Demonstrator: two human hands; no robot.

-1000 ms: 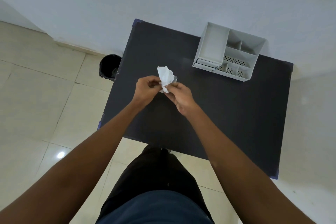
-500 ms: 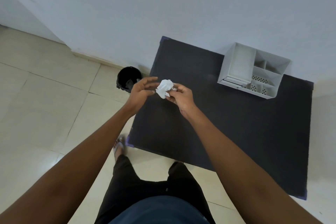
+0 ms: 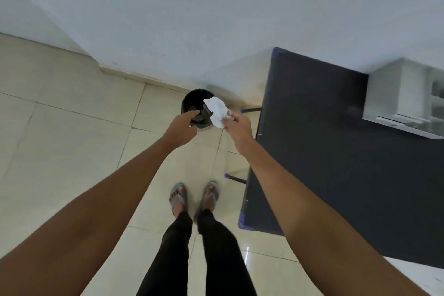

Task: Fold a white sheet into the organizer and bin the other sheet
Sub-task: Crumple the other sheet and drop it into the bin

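A crumpled white sheet (image 3: 218, 112) hangs over the right side of the round black bin (image 3: 193, 103), which stands on the floor by the wall. My right hand (image 3: 237, 126) pinches the sheet's lower edge. My left hand (image 3: 183, 127) hovers at the bin's near rim with its fingers curled and nothing in them. The white organizer (image 3: 406, 103) sits at the far right on the dark table (image 3: 336, 151); a flat white piece lies in its front slot, blurred.
The table's left edge and blue-capped legs (image 3: 234, 178) stand just right of the bin. My feet in sandals (image 3: 194, 196) are on the cream tiled floor (image 3: 72, 146). A white wall runs behind the bin.
I have turned left from the table toward the bin. Both hands moved off the tabletop to above the bin; the left hand let go of the sheet, the right still holds it.
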